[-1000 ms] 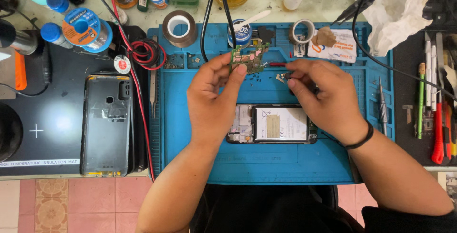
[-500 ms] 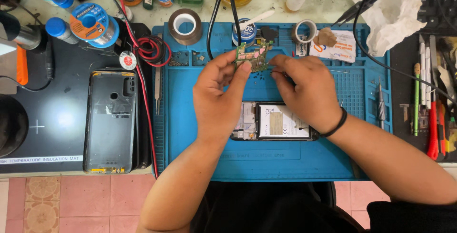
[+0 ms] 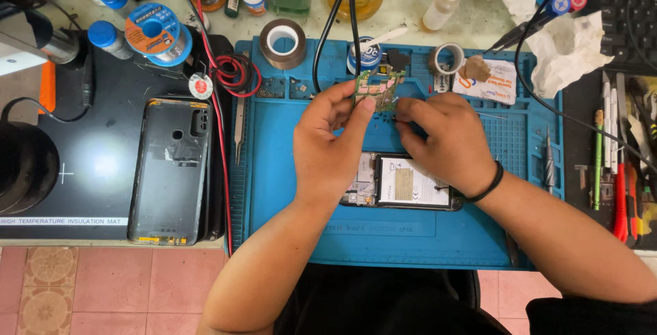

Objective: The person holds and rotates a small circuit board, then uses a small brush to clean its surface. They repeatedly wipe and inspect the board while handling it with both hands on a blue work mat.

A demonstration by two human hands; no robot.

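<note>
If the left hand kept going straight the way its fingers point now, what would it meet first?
The left hand points up and to the right, at the green circuit board it already pinches. Past that, probably the blue-labelled round tin at the blue mat's far edge, though height above the mat is unclear.

Left hand [image 3: 332,140] and right hand [image 3: 445,140] pinch a green circuit board [image 3: 375,90] between fingers [image 3: 363,112] above the blue mat [image 3: 308,225]. Opened phone [image 3: 410,183] lies beneath, toward the bench's near edge.

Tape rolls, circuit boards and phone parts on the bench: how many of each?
Tape rolls: 2 (brown tape roll, grey tape roll)
Green circuit board: 1
Opened phone: 1
Phone back cover: 1
Total: 5
</note>
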